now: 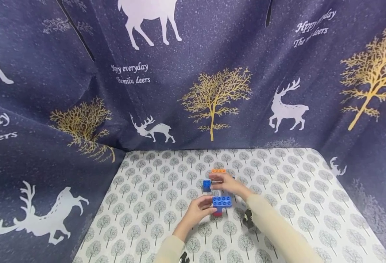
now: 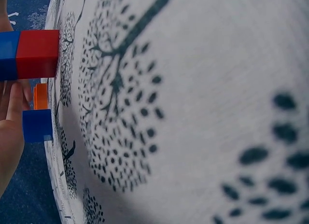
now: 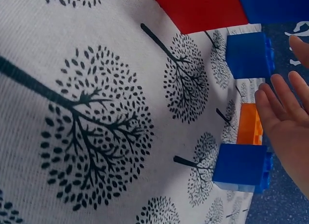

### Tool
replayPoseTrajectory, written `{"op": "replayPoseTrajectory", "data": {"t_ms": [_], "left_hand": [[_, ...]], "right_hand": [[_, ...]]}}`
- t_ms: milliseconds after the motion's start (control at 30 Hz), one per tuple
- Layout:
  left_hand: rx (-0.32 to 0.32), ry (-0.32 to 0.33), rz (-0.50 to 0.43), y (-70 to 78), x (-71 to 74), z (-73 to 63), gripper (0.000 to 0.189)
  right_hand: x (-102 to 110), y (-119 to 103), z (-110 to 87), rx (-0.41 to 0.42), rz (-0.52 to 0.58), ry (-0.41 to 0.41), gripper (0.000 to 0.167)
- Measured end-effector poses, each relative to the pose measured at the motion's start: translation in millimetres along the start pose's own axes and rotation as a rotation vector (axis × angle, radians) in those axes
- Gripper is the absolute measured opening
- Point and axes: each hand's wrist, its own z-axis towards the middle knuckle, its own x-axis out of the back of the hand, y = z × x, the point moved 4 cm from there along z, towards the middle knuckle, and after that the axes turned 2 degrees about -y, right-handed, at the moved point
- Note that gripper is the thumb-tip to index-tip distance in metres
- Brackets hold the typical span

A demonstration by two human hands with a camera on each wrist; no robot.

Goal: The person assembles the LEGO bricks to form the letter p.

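Navy deer-print fabric backdrop above white tree-print cloth: small square-topped blue studded brick sits just beside the right hand

Position. The small brick stands on the cloth, just left of the right fingertips, beyond the blue-and-red studded brick stack and slightly to its left. Right hand is plainly nearer; left hand lies closer to the person, at the stack. Seen from above, the small brick looks square, so no long axis is recorded. The stack's wide top is longer crosswise, left to right.

Hands. Left hand appears to hold the stack, thumb over its near lower part, fingers at its left side. Right hand is unclenched, fingers extended and thumb apart, with nothing evidently grasped; fingertip contact with the small brick cannot be confirmed.

Visibility. An orange studded brick is partly covered by the right fingers in the head view. Another blue studded brick is mostly hidden there behind the right hand; the right wrist view shows it better. Both wrist views cut off the stack. Whether its red base rests on the cloth cannot be told. One dark object beside the right sleeve remains unidentified.
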Motion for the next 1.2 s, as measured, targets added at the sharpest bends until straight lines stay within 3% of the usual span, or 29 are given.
{"op": "replayPoseTrajectory", "data": {"t_ms": [500,733,833,1067,1200], "left_hand": [[0.010,0.008,-0.024,-0.3,-1.8,0.2,0.041],[0.029,0.012,-0.041,-0.7,-0.9,-0.3,0.041],[0.027,0.009,-0.039,-0.3,-1.2,-0.6,0.041],[0.028,0.009,-0.024,-0.4,-0.7,0.0,0.042],[0.029,0.009,-0.023,-1.9,-0.5,0.4,0.041]], "right_hand": [[-11.9,16.3,10.3,-0.075,0.035,0.053,0.057],[-14.0,17.2,8.8,0.047,0.009,0.042,0.051],[-14.3,18.3,8.4,0.058,0.015,0.041,0.048],[-13.3,18.8,10.3,-0.047,0.001,0.084,0.048],[-12.7,16.2,10.1,-0.053,-0.005,0.081,0.048]]}}
